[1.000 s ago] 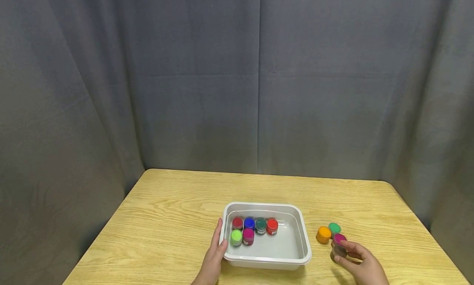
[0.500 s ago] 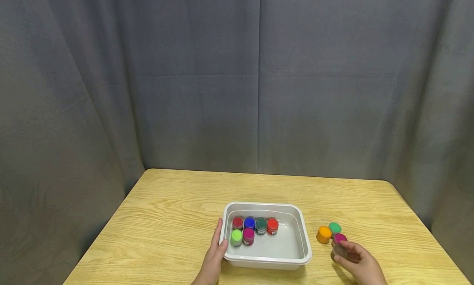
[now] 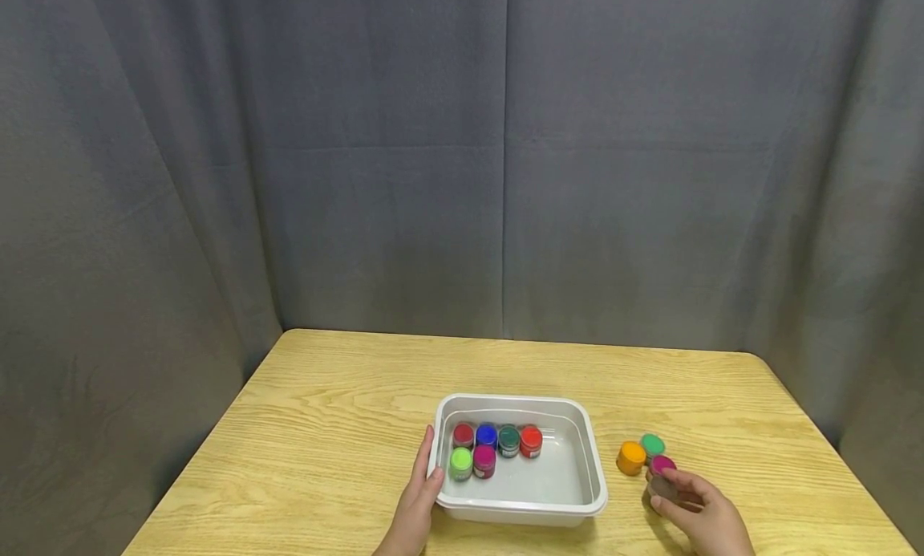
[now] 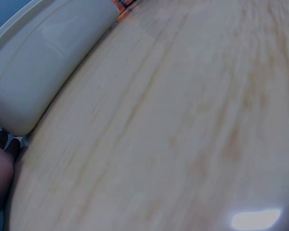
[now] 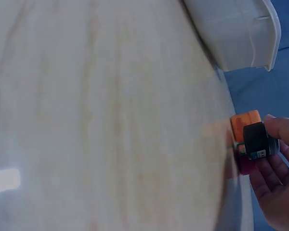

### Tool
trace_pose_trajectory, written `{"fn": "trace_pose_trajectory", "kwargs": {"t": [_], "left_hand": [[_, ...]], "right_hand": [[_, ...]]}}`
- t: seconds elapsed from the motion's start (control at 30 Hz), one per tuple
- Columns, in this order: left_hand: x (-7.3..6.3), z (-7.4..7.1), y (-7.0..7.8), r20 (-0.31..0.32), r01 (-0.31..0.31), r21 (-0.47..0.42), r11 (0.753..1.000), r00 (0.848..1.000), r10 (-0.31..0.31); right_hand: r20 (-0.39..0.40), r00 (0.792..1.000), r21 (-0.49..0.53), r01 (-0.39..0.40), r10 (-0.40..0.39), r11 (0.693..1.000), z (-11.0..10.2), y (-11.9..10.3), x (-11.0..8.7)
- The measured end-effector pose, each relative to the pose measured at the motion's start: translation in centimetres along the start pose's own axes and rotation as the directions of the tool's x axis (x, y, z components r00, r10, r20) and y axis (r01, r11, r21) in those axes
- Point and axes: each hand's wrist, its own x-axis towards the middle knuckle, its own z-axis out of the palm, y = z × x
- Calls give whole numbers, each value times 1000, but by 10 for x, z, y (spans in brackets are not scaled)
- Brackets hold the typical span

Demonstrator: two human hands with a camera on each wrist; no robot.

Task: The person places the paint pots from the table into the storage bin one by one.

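Note:
My right hand [image 3: 711, 517] pinches a small dark-lidded paint jar [image 3: 660, 497] between thumb and fingers, at the right of the table. In the right wrist view this jar [image 5: 256, 139] lies sideways in the grip, its label partly showing. Right by it stand a magenta-lidded jar [image 3: 661, 464], an orange-lidded jar [image 3: 631, 457] and a green-lidded jar [image 3: 653, 445]. My left hand [image 3: 415, 498] rests along the left side of a white plastic tray [image 3: 520, 514], fingers straight against the wall, thumb at the rim.
Inside the tray, several jars sit toward the left: dark red [image 3: 463, 436], blue [image 3: 487, 436], dark green [image 3: 508, 440], red [image 3: 530, 441], lime green [image 3: 460, 463] and magenta [image 3: 484, 461]. Beyond the wooden table [image 3: 346, 411] hangs a grey curtain [image 3: 404, 219].
The right hand and its dark-lidded jar shift only very slightly beside the other jars. The left hand and the tray stay in place.

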Motion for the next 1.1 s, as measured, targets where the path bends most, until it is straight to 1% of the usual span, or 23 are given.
{"fn": "trace_pose_trajectory", "kwargs": {"t": [0.1, 0.23, 0.4, 0.67, 0.87, 1.0, 1.1], "left_hand": [[0, 0, 0, 0, 0, 7, 1000, 1000, 0], [0, 0, 0, 7, -3, 12, 1000, 1000, 3], [1, 0, 0, 8, -9, 17, 1000, 1000, 9], [1, -1, -1, 1, -22, 31, 999, 1000, 22], [2, 0, -2, -14, -31, 31, 999, 999, 31], [1, 0, -2, -2, -20, 26, 999, 1000, 20], [0, 0, -2, 5, -15, 28, 999, 1000, 15]], "right_hand": [[5, 1000, -15, 11, -11, 1000, -2, -5, -2], [1, 998, -47, 56, -56, 997, -5, -14, -7], [7, 994, -63, 111, -111, 992, -9, -26, -12], [-6, 976, -86, 217, -218, 972, -15, -48, -15], [-1, 971, -49, 237, -237, 970, -14, -67, -17], [26, 971, 6, 236, -236, 972, -9, -80, -18], [43, 970, 26, 238, -239, 971, -3, -91, -18]]}}
